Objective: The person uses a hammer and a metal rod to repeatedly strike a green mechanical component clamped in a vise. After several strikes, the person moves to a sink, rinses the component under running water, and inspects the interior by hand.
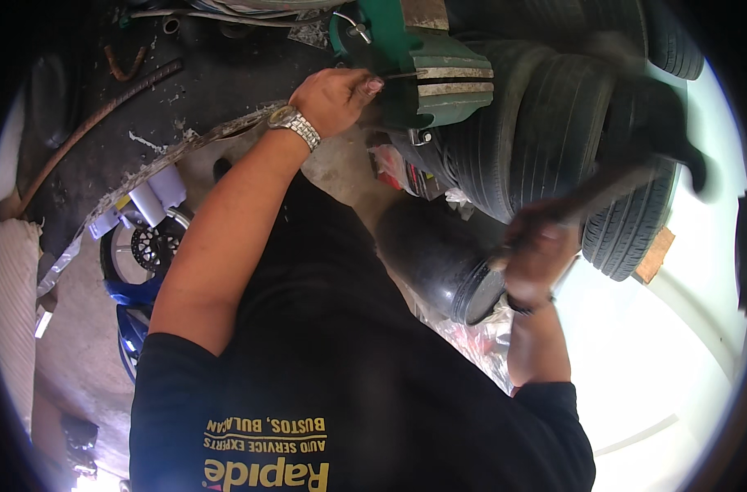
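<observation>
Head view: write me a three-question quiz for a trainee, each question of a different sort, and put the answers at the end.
1. What tool is the person's right hand gripping?
2. True or false: the vise is bright blue.
3. Choose one. In the picture, the large tires are mostly:
A. to the left of the vise
B. to the right of the vise
C. under the person's left forearm

Key:
1. A hammer, blurred in the picture.
2. False; it is green.
3. B.
</observation>
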Available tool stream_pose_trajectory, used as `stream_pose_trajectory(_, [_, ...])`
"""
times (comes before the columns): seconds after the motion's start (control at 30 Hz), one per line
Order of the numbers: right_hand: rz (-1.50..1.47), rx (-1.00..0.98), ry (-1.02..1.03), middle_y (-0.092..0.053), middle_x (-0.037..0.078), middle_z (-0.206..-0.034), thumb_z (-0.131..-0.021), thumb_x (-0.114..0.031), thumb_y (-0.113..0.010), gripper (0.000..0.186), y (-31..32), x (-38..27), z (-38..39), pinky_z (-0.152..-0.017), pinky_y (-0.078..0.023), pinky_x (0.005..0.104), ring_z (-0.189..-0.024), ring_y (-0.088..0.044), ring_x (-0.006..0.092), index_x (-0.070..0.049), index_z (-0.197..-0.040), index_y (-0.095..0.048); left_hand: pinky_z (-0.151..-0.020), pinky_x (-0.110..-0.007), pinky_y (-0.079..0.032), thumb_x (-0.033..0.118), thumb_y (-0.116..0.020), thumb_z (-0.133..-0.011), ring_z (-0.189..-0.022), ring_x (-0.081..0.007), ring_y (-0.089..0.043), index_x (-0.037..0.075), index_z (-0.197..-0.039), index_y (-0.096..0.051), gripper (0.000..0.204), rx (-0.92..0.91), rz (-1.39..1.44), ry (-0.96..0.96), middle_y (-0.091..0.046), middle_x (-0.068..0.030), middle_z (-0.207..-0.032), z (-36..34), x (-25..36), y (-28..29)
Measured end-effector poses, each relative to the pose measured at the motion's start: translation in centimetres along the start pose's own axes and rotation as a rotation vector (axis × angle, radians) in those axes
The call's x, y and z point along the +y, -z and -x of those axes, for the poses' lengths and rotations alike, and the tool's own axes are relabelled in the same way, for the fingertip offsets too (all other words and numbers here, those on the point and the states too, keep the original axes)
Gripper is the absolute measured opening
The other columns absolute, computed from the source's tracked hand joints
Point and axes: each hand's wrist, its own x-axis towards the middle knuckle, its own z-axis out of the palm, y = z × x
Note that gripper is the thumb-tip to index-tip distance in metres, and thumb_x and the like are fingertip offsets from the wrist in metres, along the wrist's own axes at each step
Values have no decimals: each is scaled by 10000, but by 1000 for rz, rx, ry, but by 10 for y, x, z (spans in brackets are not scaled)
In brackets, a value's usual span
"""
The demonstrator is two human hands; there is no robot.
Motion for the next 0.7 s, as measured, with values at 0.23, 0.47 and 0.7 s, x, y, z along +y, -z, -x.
stream_pose_trajectory(0.23, [373, -12, -371, -609, 215, -690, -986, -262, -603, 285, 2, -13, -2, -583, -465, 410, -620, -621, 391, 12, -924, -558, -783, -481, -534, 498, -482, -1002, -878, -405, -649, 108, -982, -698, 447, -43, -9, 17, -688, -170, -876, 1, 1, 1])
stream_pose_trajectory(0.47, [710, -214, -346, -606, 207, -687, -1002, -260, -591, 291, 9, 0, -5, -571, -475, 400, -584, -585, 356, 18, -924, -558, -663, -480, -497, 530, -435, -1017, -767, -439, -609, 48, -934, -641, 531, 101, 51, -112, -632, -193, -785, 2, -1, -4])
stream_pose_trajectory(0.7, [608, -205, -233, -584, 174, -700, -1009, -299, -584, 298, 17, 20, 3, -530, -454, 347, -554, -569, 222, -12, -934, -569, -674, -470, -504, 512, -455, -1014, -781, -441, -613, 57, -957, -650, 498, 55, 32, -65, -640, -194, -813, 2, -2, -5])
